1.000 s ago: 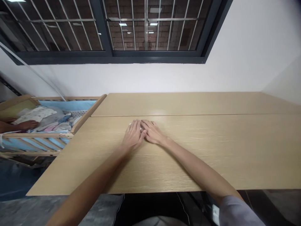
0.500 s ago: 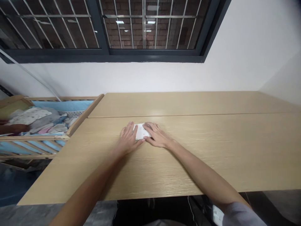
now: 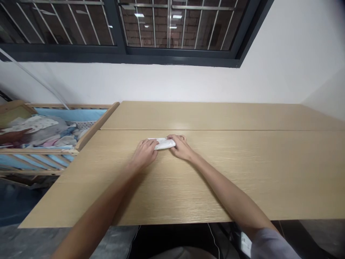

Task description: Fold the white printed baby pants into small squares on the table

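A small folded white cloth [image 3: 165, 144] with faint printed spots lies between my hands on the wooden tabletop [image 3: 229, 172]. My left hand [image 3: 147, 151] grips its left end, fingers curled over it. At the right end, my right hand [image 3: 181, 146] is closed round the cloth with the thumb on the near side. The cloth looks like a narrow, thick strip from here. Its ends are hidden under my fingers.
A wooden crib [image 3: 97, 126] with blue lining stands against the left side of the table, holding a heap of clothes [image 3: 67, 135]. Another person's hand [image 3: 14, 136] reaches into it. Behind the table are a white wall [image 3: 172, 84] and a barred window [image 3: 178, 54].
The cloth lay flat as a small square under my spread hands; now it is a narrower strip. My fingers have curled round its two ends. The other person's hand has shifted slightly in the crib.
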{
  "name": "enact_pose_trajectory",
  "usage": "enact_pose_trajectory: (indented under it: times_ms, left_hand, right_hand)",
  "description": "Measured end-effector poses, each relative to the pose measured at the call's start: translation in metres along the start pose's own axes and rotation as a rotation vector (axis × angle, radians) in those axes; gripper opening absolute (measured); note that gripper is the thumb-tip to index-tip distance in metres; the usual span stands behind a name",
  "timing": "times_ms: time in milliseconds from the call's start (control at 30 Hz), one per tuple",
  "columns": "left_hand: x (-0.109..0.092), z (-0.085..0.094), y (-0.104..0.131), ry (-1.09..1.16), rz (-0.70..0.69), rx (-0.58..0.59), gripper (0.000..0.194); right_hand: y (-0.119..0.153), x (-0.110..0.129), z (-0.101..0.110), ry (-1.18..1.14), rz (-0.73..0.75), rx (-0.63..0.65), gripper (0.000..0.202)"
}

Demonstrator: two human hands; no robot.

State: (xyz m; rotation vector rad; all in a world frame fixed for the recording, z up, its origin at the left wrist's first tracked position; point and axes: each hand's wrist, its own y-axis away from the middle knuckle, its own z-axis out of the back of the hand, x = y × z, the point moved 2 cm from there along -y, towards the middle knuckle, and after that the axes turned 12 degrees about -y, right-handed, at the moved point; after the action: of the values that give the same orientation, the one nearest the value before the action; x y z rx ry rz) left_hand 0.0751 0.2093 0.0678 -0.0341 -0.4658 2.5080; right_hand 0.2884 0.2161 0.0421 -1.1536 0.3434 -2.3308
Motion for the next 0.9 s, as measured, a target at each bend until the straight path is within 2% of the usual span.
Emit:
enact_pose_trajectory:
  times_ms: [100,167,200,267,333,433,533,667,767,900]
  left_hand:
    - [-0.004,0.021,0.0,0.108,0.136,-0.089,0.025]
    - [-0.008,0.033,0.002,0.356,0.252,-0.078,0.019]
    - [-0.01,0.035,0.003,0.521,0.298,-0.046,0.021]
    - [-0.014,0.035,0.005,0.819,0.369,0.038,0.038]
    - [-0.017,0.027,0.007,0.927,0.419,0.128,0.056]
    - [-0.019,0.012,0.011,0.737,0.433,0.246,0.063]
    - [-0.021,0.002,0.013,0.448,0.428,0.305,0.054]
    - [-0.029,0.006,0.015,0.222,0.415,0.32,0.045]
    - [-0.034,0.022,0.016,-0.003,0.331,0.244,0.045]
    - [-0.048,0.04,0.022,-0.082,0.062,0.059,0.044]
  right_hand:
    - [-0.008,0.01,0.015,-0.206,-0.07,-0.124,0.042]
    - [-0.015,0.016,0.026,-0.413,-0.114,-0.142,0.048]
    - [-0.019,0.018,0.032,-0.498,-0.142,-0.129,0.05]
    - [-0.027,0.018,0.039,-0.578,-0.227,-0.09,0.053]
    - [-0.033,0.014,0.041,-0.556,-0.32,-0.049,0.057]
    - [-0.038,-0.001,0.032,-0.478,-0.393,0.014,0.06]
    - [-0.037,-0.021,0.014,-0.474,-0.383,0.048,0.056]
    - [-0.034,-0.04,-0.003,-0.453,-0.293,0.017,0.05]
    - [-0.034,-0.038,-0.002,-0.35,-0.223,0.04,0.045]
    - [-0.033,-0.011,0.013,-0.146,-0.078,0.093,0.037]
